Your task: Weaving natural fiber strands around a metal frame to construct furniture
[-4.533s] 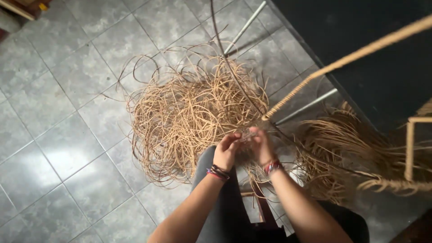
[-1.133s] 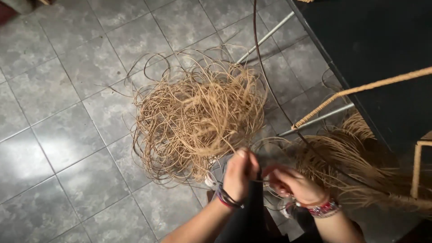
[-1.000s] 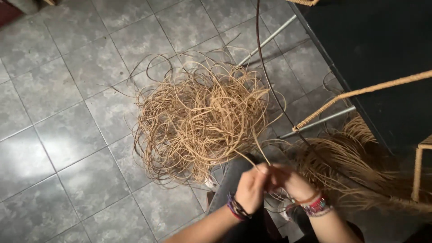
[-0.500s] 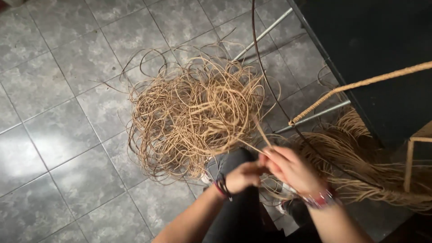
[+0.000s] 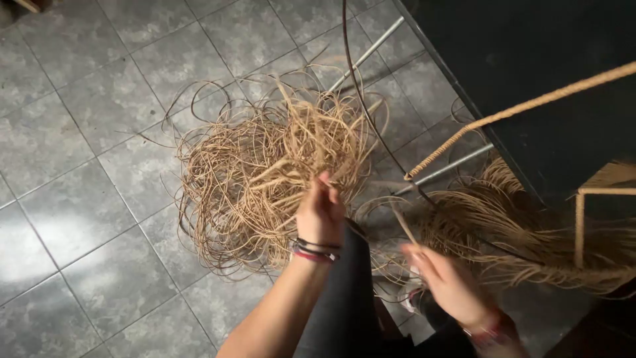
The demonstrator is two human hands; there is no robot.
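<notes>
Grey tiled floor (image 5: 79, 199) carries a tangled reed pile (image 5: 265, 166). The left hand (image 5: 319, 215) pinches strands at its edge. The right hand (image 5: 450, 285), nearby, grips one reed (image 5: 403, 227).

1. The left forearm rose bare from the bottom edge of the view and slanted up and to the right.
2. The left wrist wore several thin bands, dark and red.
3. The left hand (image 5: 320, 215) was turned with its back toward the camera, fingers curled together and pinched shut near the top.
4. The right hand (image 5: 450, 282) sat lower and further right, well apart from the left, and looked blurred.
5. The right hand's fingers were loosely bent, with the forefinger and thumb drawn together toward the upper left.
6. The right wrist carried a reddish band near the lower edge of the view.
</notes>
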